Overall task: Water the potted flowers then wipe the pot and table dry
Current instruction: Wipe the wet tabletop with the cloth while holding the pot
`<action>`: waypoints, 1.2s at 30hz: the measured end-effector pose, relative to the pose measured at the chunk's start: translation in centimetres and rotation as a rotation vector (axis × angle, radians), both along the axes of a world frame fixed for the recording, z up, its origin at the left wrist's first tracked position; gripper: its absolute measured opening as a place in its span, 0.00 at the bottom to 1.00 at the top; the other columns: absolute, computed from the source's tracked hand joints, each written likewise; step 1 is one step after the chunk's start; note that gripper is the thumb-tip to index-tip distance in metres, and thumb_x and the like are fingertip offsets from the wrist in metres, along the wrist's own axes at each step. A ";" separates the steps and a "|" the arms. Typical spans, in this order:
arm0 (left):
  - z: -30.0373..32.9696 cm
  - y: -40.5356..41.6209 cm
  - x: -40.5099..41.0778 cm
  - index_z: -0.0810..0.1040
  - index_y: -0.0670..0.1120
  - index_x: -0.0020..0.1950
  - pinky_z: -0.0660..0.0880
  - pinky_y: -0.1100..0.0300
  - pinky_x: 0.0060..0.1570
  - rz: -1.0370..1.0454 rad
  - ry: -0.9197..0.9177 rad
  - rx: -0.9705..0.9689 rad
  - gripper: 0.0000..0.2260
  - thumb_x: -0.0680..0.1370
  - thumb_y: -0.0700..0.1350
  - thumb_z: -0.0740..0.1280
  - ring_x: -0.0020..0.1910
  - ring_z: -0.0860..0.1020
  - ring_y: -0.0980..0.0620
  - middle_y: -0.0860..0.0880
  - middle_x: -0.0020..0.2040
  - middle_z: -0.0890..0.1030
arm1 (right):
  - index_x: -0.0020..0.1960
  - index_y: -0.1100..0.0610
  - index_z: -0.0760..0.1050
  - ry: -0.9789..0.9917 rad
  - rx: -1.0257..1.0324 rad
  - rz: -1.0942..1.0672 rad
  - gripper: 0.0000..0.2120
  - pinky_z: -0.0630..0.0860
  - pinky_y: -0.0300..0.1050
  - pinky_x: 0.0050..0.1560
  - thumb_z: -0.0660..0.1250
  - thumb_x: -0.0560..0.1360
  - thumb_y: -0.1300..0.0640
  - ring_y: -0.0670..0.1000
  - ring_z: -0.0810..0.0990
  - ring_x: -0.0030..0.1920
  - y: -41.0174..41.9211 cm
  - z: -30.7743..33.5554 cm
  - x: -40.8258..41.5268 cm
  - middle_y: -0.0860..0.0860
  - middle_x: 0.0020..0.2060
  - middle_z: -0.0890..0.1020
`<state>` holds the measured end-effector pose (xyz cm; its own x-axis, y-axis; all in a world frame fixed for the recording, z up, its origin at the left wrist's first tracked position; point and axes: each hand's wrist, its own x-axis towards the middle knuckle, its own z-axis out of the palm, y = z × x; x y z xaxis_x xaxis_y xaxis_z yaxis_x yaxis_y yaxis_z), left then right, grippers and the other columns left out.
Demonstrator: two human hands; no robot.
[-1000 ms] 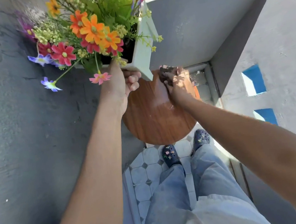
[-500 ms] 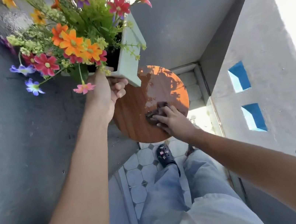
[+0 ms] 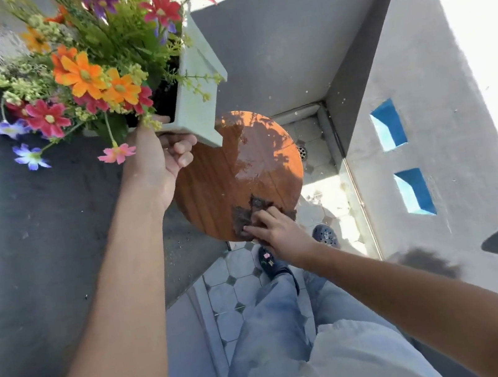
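The pot (image 3: 194, 99), a pale square planter crammed with flowers (image 3: 83, 74), hangs in the air over the round wooden surface (image 3: 223, 176), up at about eleven o'clock from its centre. It looks stiff and hard-walled, and I would judge it top-heavy, with wet soil inside and the blooms spilling far out to one side. Its flared rim is the natural place to take hold, and that is where the left hand (image 3: 161, 159) has it: the grip is clenched on the rim's near edge, fingers curled underneath. The left arm reaches up and forward, nearly straight.

The cloth (image 3: 247, 214), dark, limp and likely sodden, lies at about five o'clock on the surface, close to the near edge. It will fold and bunch under any push, so flat pressure suits it. The right hand (image 3: 276, 233) lies on it with fingers spread and pressing down, the grip released, not bunched around it. The right arm comes in low from the lower right, wrist level. A glossy wet sheen shows toward one o'clock, so wiping seems unfinished.
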<state>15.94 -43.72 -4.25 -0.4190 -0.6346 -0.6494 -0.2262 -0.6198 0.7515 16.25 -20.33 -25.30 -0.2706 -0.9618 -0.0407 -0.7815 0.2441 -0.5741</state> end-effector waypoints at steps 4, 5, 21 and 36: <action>0.1 -0.2 0.1 0.75 0.35 0.61 0.62 0.64 0.22 -0.014 -0.013 -0.010 0.16 0.79 0.40 0.55 0.24 0.67 0.54 0.39 0.36 0.76 | 0.63 0.56 0.79 -0.028 0.035 0.018 0.14 0.76 0.51 0.55 0.65 0.79 0.55 0.56 0.72 0.54 1.4 -0.5 -2.8 0.56 0.56 0.75; 0.1 -0.2 0.2 0.74 0.34 0.62 0.62 0.64 0.22 -0.016 -0.015 -0.014 0.17 0.79 0.40 0.55 0.24 0.67 0.54 0.39 0.36 0.76 | 0.63 0.56 0.79 -0.019 0.049 -0.031 0.14 0.76 0.53 0.54 0.65 0.79 0.54 0.57 0.72 0.54 1.3 -0.4 -4.4 0.56 0.56 0.75; 0.5 -0.2 1.0 0.74 0.37 0.51 0.61 0.63 0.22 -0.046 0.013 -0.031 0.11 0.78 0.37 0.54 0.23 0.68 0.54 0.39 0.32 0.77 | 0.69 0.49 0.75 -0.059 0.055 -0.128 0.22 0.72 0.56 0.64 0.67 0.77 0.46 0.57 0.72 0.63 -3.2 4.2 -7.0 0.55 0.66 0.73; 0.8 -0.4 0.2 0.77 0.39 0.43 0.61 0.64 0.22 -0.046 0.023 -0.052 0.13 0.79 0.38 0.53 0.24 0.68 0.54 0.39 0.34 0.76 | 0.75 0.50 0.66 0.010 0.210 0.099 0.30 0.75 0.54 0.56 0.68 0.75 0.55 0.56 0.69 0.56 -4.4 2.2 -4.4 0.56 0.57 0.71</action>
